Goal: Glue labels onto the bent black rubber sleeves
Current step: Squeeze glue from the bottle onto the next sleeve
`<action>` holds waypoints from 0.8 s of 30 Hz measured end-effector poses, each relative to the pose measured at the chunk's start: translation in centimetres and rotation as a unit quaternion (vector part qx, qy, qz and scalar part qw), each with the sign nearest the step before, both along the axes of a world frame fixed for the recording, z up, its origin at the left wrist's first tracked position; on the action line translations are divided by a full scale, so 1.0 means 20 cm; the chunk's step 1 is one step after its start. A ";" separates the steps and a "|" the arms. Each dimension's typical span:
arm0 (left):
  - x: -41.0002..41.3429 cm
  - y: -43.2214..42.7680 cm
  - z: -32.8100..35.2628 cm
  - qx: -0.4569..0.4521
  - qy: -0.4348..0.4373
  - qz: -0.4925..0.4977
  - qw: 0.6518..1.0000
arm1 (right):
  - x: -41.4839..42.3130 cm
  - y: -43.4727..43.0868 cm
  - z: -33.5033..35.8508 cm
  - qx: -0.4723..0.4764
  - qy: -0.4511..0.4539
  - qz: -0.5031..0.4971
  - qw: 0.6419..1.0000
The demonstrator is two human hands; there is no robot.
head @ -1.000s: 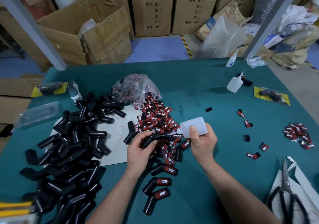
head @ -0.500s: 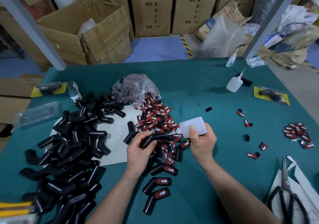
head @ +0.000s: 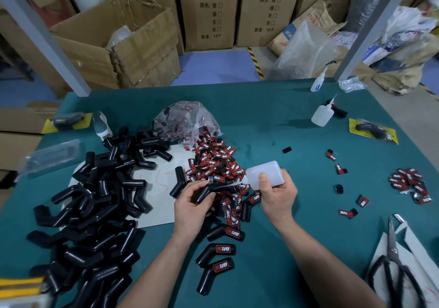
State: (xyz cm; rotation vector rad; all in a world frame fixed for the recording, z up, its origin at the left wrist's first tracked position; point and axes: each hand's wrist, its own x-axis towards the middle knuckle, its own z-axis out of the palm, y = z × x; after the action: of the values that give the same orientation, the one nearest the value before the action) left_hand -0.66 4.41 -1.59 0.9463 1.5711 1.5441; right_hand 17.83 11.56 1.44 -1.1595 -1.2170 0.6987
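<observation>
1. Two bare forearms enter from the bottom edge; no sleeve shows on either up to the frame edge.
2. The left hand (head: 193, 209) wears no glove, ring or watch.
3. The right hand (head: 278, 195) is likewise ungloved, its wrist bare.
4. Its thumbnail, on the side away from the wrist, is short and unpainted.

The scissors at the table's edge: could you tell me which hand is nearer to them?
Right. The right hand, holding the glue bottle, is the closer to the scissors; the left hand, gripping a black sleeve, sits farther away beyond it.
</observation>
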 end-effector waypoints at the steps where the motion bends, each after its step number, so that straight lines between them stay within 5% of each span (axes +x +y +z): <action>1: 0.00 0.00 0.00 -0.002 -0.005 0.001 1.000 | 0.00 0.00 0.00 -0.002 0.001 -0.001 1.000; 24: -0.02 0.01 -0.05 0.016 0.019 -0.015 1.000 | 0.00 0.01 -0.01 -0.023 0.005 -0.011 1.000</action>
State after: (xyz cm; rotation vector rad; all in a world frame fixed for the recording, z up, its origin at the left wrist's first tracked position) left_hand -0.99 4.59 -2.59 1.0165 1.5565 1.5432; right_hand 17.92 11.81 1.16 -1.2049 -1.1820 0.7188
